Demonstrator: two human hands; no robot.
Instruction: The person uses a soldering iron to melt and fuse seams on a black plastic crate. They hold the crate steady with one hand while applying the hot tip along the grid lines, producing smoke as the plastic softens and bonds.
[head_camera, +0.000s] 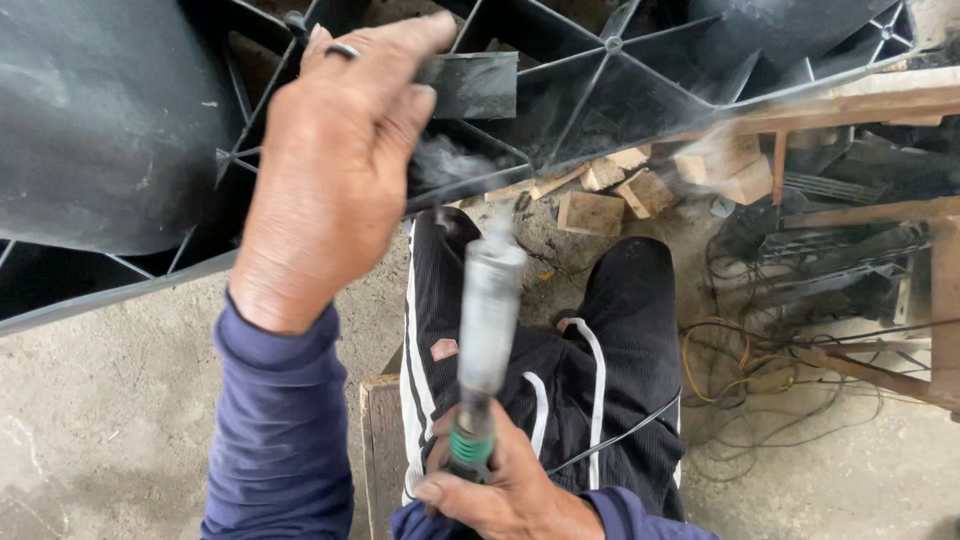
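Grey concrete floor (120, 400) spreads below me, dusty and stained, with a tangle of wires (770, 390) off to my right and a scatter of cut wood blocks (640, 185) lying past my knees. Across the top of my view runs a big black plastic part (100, 120), smooth on its left side and ribbed like a lattice toward the right, its lower edge slanting over my lap. My left hand (330, 170) is raised against it, a ring on one finger, with fingers and thumb pinched together on a flat black plastic piece (470, 85) that sits against the ribs. My right hand (500, 490) is low, near my belly, fingers wrapped tight round the green-banded grip of a long grey heat tool (488, 320). That tool points up and away from me, its tip just under the edge of the black part, close beside the piece I am pinching, and a wisp of grey smoke (445, 160) hangs there. I sit on a wooden seat (380, 440), in black striped trousers (620, 330) with white drawstrings.
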